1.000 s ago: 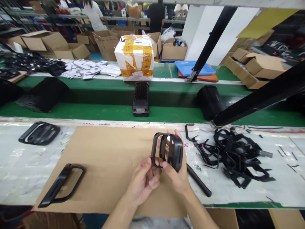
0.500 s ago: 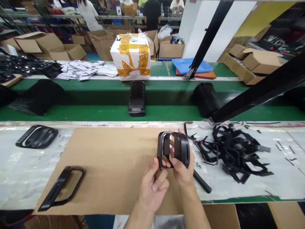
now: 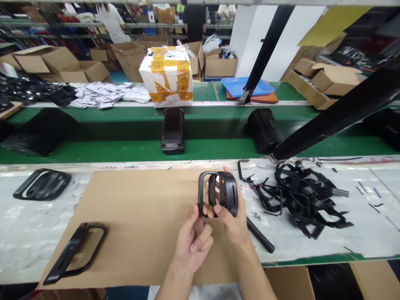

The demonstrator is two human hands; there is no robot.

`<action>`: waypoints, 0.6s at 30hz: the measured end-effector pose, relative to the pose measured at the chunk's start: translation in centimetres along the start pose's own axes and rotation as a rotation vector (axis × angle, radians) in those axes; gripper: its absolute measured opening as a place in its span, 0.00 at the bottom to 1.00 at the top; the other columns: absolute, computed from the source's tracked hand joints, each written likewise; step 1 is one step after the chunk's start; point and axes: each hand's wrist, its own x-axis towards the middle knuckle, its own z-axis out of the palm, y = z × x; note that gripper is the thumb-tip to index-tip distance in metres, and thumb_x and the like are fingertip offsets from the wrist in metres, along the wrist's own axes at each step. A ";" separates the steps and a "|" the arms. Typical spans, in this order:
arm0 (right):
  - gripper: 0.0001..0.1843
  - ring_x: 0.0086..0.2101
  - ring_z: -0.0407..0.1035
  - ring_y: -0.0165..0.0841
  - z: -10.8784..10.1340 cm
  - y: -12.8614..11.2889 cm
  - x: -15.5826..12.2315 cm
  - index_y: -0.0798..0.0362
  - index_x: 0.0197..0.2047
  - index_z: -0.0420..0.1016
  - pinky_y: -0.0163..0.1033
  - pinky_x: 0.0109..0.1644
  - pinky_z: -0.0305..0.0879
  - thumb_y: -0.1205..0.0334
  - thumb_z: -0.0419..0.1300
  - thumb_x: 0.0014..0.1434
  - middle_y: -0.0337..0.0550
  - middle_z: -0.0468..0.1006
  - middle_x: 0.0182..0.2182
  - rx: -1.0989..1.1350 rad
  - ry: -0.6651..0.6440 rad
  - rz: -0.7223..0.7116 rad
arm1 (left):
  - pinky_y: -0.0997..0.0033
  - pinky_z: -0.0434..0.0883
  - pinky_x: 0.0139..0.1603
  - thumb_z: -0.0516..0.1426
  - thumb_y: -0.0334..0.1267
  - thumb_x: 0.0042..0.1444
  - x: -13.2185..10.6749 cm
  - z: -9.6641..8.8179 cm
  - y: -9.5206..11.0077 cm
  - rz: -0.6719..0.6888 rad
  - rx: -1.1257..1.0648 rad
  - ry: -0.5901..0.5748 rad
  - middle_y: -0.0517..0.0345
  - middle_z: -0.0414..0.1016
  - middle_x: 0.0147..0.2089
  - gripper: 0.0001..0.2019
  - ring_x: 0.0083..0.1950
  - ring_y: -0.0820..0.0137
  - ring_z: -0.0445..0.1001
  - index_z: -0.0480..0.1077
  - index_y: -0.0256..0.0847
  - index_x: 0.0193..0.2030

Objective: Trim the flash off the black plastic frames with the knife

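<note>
Above the brown cardboard sheet (image 3: 140,221), my right hand (image 3: 234,223) grips a black plastic frame (image 3: 230,193) with rounded corners and a slot in its side. My left hand (image 3: 195,239) pinches the lower left corner of the same frame between thumb and fingers. Some fingers are hidden behind the frame. On the sheet's left lies a similar black frame (image 3: 67,256), tilted on its edge. Another black frame part (image 3: 43,184) rests flat on the white surface farther left. A black rod-like handle (image 3: 261,235) lies just right of my right wrist.
A tangled heap of black strips (image 3: 308,200) covers the bench at the right. Behind stand black housings (image 3: 173,131) on the green belt (image 3: 212,148). A slanted black post (image 3: 337,112) crosses the right side. A taped white box (image 3: 168,77) sits beyond.
The whole view has shifted slightly, so most things appear a little farther left. Both hands keep hold of the frame, which is turned slightly.
</note>
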 end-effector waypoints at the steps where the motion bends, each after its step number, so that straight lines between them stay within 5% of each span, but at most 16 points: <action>1: 0.45 0.41 0.80 0.43 -0.1 -0.3 0.1 0.42 0.77 0.57 0.48 0.43 0.80 0.50 0.70 0.62 0.48 0.79 0.53 -0.071 -0.007 -0.032 | 0.86 0.49 0.13 0.67 0.46 0.68 -0.1 -0.2 0.1 0.014 0.043 0.017 0.62 0.80 0.40 0.11 0.13 0.91 0.46 0.81 0.40 0.43; 5: 0.44 0.70 0.61 0.53 -1.2 -1.1 0.3 0.44 0.77 0.58 0.61 0.75 0.58 0.49 0.70 0.63 0.50 0.66 0.71 -0.284 -0.032 -0.179 | 0.83 0.61 0.19 0.65 0.49 0.69 -0.4 -1.0 0.6 0.115 0.320 0.151 0.55 0.80 0.48 0.13 0.18 0.85 0.64 0.81 0.42 0.50; 8: 0.44 0.71 0.59 0.53 -1.8 -1.1 0.3 0.43 0.78 0.56 0.63 0.75 0.57 0.48 0.69 0.65 0.51 0.62 0.74 -0.303 -0.056 -0.194 | 0.78 0.69 0.28 0.65 0.51 0.68 -0.5 -1.6 1.3 0.152 0.476 0.200 0.50 0.79 0.51 0.17 0.26 0.79 0.71 0.81 0.40 0.51; 11: 0.44 0.72 0.58 0.55 -2.1 -1.0 0.3 0.42 0.78 0.55 0.65 0.74 0.60 0.49 0.68 0.65 0.50 0.61 0.75 -0.340 -0.072 -0.206 | 0.74 0.71 0.36 0.65 0.52 0.68 -0.5 -2.1 2.2 0.170 0.630 0.197 0.54 0.78 0.40 0.17 0.32 0.72 0.73 0.80 0.39 0.51; 18: 0.44 0.74 0.54 0.51 -2.2 -1.1 0.7 0.43 0.78 0.54 0.63 0.78 0.51 0.58 0.67 0.64 0.48 0.60 0.75 -0.465 -0.102 -0.306 | 0.70 0.70 0.44 0.60 0.56 0.70 -0.3 -0.6 4.6 0.086 1.067 0.050 0.57 0.73 0.36 0.20 0.37 0.68 0.72 0.77 0.38 0.47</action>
